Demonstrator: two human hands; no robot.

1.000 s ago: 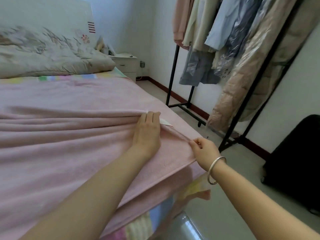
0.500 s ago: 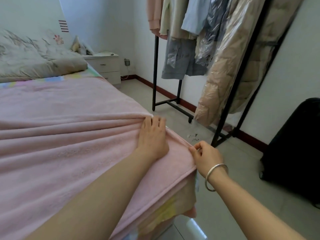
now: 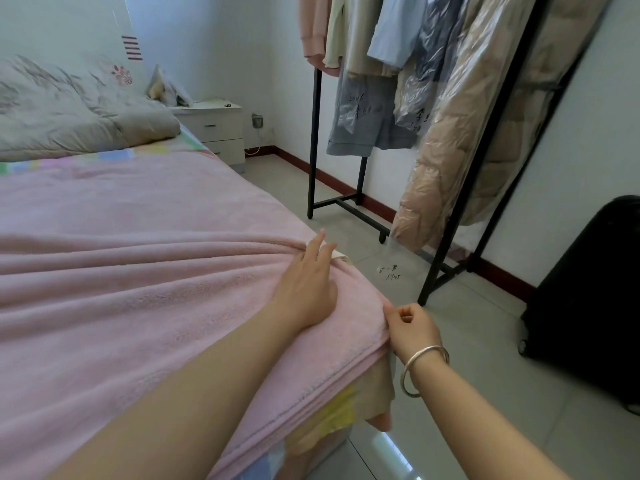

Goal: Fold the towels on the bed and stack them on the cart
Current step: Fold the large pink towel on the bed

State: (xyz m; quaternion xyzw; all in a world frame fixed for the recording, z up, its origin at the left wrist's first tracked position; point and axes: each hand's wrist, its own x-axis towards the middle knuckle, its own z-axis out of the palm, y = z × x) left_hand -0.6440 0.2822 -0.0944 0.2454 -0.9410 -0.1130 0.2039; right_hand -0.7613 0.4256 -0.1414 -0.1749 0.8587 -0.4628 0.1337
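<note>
Bedroom, bed (image 3: 104, 157) by clothes rack (image 3: 313, 140) | pink towel (image 3: 138, 289) spread flat on bed | left grip (image 3: 304, 289) spread flat, fingers now lifting | right grip (image 3: 412, 325) still pinching towel edge at corner | fold about to start, likely

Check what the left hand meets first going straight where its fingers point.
Likely nothing: the left hand lies flat on the pink towel, fingertips at the edge of the bed. Beyond is air over floor; the clothes rack stands farther off, depth unclear.
</note>
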